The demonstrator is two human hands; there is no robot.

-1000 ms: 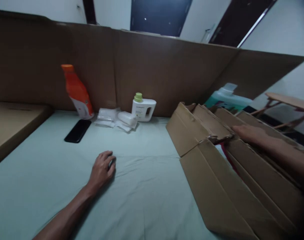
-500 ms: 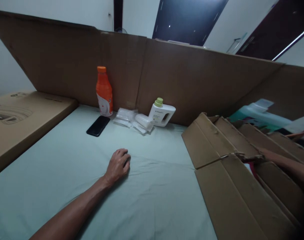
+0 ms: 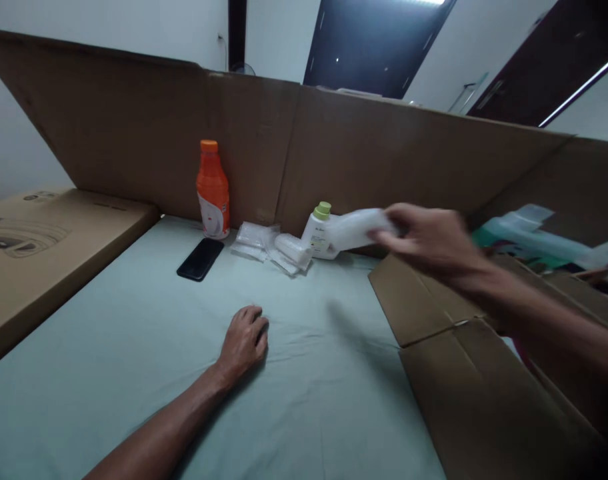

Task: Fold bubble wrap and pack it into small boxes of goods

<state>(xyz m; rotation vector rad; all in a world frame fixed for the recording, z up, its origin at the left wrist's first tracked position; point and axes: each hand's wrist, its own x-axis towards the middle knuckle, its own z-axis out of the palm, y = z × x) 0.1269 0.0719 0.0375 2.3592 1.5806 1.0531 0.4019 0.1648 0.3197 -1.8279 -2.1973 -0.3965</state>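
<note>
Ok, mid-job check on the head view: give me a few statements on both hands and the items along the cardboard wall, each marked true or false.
1. The right hand holds a blurred white plastic-wrapped roll above the pale green sheet. True.
2. The left hand grips the flat black phone. False: it rests on the sheet, apart from the phone.
3. The orange plastic bottle stands upright by the brown cardboard wall. True.
4. The white jug with green cap lies in the open cardboard box. False: it stands on the sheet by the wall.
</note>
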